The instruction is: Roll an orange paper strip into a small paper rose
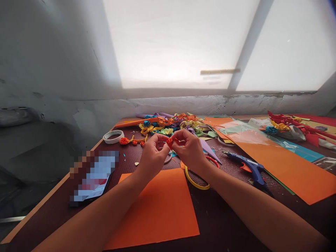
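Note:
Both hands meet above the middle of the table, pinching a small red-orange paper flower (170, 141) between them. My left hand (155, 154) grips it from the left with thumb and forefinger, and my right hand (189, 148) closes on its other side. The fingers hide much of the flower. Below them lies a flat orange paper sheet (160, 206). Scissors with a yellow and red handle (196, 182) rest partly under my right wrist. Left of my hands are finished-looking orange paper flowers (124, 140) on the table.
A phone (96, 178) and a tape roll (113, 137) lie at the left. Colourful paper strips and flowers (168, 122) are heaped at the back. On the right are a blue glue gun (249, 168), large orange sheets (283, 168), clear plastic (252, 133) and red paper pieces (288, 124).

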`<state>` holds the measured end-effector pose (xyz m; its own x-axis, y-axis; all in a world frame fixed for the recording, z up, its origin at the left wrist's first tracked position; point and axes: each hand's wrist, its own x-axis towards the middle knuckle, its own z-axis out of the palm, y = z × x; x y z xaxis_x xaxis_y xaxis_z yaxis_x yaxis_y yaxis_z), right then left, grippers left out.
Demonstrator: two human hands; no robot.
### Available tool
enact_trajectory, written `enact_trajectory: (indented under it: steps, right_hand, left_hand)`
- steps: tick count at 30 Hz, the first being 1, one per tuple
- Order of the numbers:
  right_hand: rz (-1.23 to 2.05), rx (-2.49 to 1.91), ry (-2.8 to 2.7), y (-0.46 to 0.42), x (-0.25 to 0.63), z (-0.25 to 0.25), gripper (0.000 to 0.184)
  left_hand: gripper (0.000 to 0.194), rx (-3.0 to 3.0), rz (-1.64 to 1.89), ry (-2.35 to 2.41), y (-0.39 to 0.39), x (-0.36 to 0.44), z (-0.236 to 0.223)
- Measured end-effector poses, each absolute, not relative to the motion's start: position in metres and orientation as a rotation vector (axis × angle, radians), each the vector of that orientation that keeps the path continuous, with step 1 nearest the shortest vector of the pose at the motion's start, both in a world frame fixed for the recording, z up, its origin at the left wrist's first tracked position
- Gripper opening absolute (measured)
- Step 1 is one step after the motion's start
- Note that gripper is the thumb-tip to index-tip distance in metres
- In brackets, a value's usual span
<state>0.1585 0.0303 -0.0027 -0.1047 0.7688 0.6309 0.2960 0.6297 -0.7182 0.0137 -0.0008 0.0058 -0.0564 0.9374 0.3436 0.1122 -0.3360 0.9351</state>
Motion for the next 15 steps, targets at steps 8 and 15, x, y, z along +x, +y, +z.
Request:
enact_trajectory:
  steps: [8,15]
  right_hand:
    - [0.383,-0.785,-1.715,0.0299,0.1592,-0.0044,0.008]
    - [0.191,-0.74,-1.872,0.0312,0.1655,-0.0064,0.007]
  left_hand:
    - [0.032,1.457,1.482,1.134,-0.0018,0.0135,0.0074]
    - [0.029,1.44,1.471,1.131,-0.0018,0.0127,0.0084]
